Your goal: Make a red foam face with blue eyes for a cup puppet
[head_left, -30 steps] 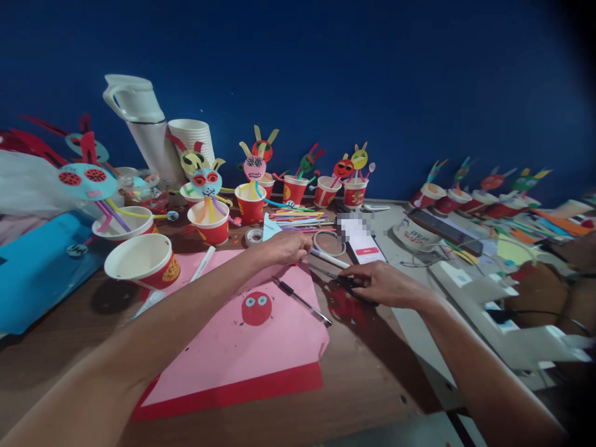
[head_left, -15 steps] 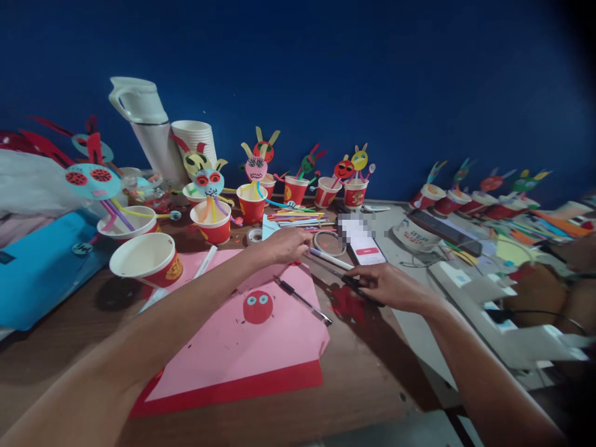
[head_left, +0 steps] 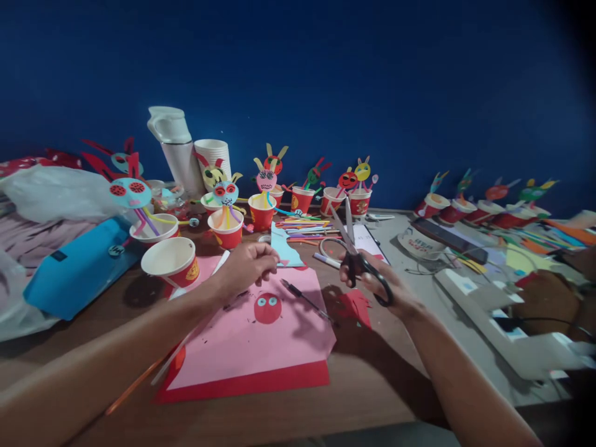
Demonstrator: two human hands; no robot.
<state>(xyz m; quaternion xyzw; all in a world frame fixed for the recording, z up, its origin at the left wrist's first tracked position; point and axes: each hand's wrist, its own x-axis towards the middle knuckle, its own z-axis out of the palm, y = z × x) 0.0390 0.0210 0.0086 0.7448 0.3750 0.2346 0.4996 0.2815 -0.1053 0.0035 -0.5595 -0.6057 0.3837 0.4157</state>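
My right hand (head_left: 379, 282) grips black-handled scissors (head_left: 351, 239) above the table, blades pointing up and slightly apart. My left hand (head_left: 251, 268) hovers over the back of a pink paper sheet (head_left: 279, 347), its fingers curled together; whatever they hold, if anything, is hidden. Beside its fingertips is a light blue piece of paper (head_left: 286, 248). On the pink sheet lies a red paper circle (head_left: 267, 308) with two pale blue eyes. A black pen (head_left: 305, 300) rests to its right. Red paper scraps (head_left: 354, 306) lie on the table below the scissors.
An empty paper cup (head_left: 170, 261) stands left of the sheet. Several cups with paper-faced figures (head_left: 226, 228) line the back. Coloured sticks (head_left: 310, 230) and a phone (head_left: 370, 239) lie behind my hands. A white power strip (head_left: 498, 335) is at right, a blue folder (head_left: 84, 267) at left.
My right hand has lifted the scissors off the table and turned the blades upward. My left hand has drawn back from the sticks toward the pink sheet. The view has shifted a little.
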